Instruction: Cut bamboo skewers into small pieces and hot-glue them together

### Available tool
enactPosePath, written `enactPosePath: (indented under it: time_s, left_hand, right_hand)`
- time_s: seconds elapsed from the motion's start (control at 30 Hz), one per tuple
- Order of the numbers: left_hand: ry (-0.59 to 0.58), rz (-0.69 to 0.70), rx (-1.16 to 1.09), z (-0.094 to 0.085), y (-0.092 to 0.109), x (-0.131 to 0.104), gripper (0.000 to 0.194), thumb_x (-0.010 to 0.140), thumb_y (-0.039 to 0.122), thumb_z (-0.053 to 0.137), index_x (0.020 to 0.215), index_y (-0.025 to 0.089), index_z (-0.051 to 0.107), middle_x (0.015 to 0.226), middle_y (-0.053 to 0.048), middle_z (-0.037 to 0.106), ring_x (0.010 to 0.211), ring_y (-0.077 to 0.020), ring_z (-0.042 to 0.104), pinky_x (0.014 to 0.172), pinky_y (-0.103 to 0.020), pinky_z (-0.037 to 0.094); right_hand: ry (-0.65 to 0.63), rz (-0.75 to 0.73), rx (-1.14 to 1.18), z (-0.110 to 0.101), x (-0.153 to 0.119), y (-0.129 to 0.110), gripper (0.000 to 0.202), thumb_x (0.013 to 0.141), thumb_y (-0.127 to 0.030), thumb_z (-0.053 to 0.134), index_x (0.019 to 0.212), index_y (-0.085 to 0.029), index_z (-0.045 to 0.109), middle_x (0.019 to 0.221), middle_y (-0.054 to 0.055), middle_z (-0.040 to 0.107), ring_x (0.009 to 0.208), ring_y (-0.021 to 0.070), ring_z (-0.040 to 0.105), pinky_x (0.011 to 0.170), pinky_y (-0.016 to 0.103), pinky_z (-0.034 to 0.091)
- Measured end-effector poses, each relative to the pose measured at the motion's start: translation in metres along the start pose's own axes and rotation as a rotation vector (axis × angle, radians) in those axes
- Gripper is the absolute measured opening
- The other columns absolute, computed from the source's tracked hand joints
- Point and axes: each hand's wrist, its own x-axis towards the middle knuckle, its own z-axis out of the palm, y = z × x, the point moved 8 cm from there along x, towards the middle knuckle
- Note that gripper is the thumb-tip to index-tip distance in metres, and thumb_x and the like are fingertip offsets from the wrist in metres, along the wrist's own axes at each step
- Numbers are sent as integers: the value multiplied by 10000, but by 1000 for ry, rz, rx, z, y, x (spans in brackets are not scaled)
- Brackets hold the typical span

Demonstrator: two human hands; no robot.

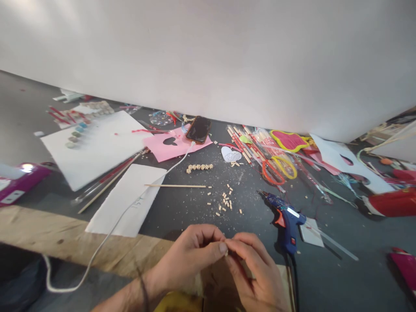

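Observation:
My left hand (pixel 191 253) and my right hand (pixel 255 268) meet at the front edge of the dark table, fingertips pinched together. A tiny pale piece (pixel 226 252) shows between them; most of it is hidden by the fingers. Just beyond lie several short cut wooden stick pieces (pixel 225 200) amid pale crumbs. Farther back is a bumpy strip of small clustered wooden pieces (pixel 199 167). A thin wooden skewer (pixel 178 186) lies partly over a white paper sheet (pixel 125 203). To the right, a blue glue gun (pixel 289 223) rests on its side with an orange trigger.
A charging phone (pixel 199 129) sits on pink paper (pixel 162 149), its white cable (pixel 121 214) crossing the left side. Orange-handled scissors (pixel 272 173) and wrapped sticks (pixel 243 145) lie back right. White board (pixel 94 147) is back left; a red can-like object (pixel 394 203) is far right.

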Motion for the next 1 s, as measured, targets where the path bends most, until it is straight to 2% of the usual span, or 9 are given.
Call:
enactPosePath:
  time_s: [0.13,0.27,0.37,0.5,0.8,1.0]
  left_hand:
    - [6,4,19,0,0,0,349,762,458,611,715,112,607,620,7,511,582,-100,431,550,-205,327]
    - [-10,58,25,1,5,1,411,800,506,546,740,108,630,643,-8,526,611,-111,442,569,-213,333]
    - [-19,68,35,2,6,1,391,798,484,565,788,103,650,675,-16,541,638,-112,443,596,-215,335]
    - [-52,22,-38,5,4,1,324,754,429,644,814,110,649,705,-21,566,651,-116,470,623,-220,350]
    - [-13,26,-59,0,3,2,308,683,404,715,769,120,635,686,1,565,642,-106,469,609,-210,341]
    - [-52,15,-153,3,-2,1,305,712,398,700,776,108,628,647,10,526,583,-77,423,555,-196,309]
  right_hand:
    - [8,47,35,-1,0,2,202,806,-162,567,981,-243,631,865,37,651,753,150,652,655,210,548]
    - [38,225,139,1,-7,17,165,827,-208,561,962,-244,648,903,44,640,779,158,646,686,234,548]
    - [90,316,248,4,-14,26,134,830,-239,569,937,-243,649,934,50,622,771,155,643,686,244,549]
    - [114,316,294,6,-16,28,120,809,-227,599,918,-236,650,929,55,625,807,167,640,667,238,548]
    - [37,217,189,0,-7,17,184,799,-167,590,959,-248,633,926,50,630,802,162,637,626,217,540]
    - [57,290,318,5,-8,22,119,813,-191,584,914,-238,623,882,31,619,766,148,632,652,221,527]
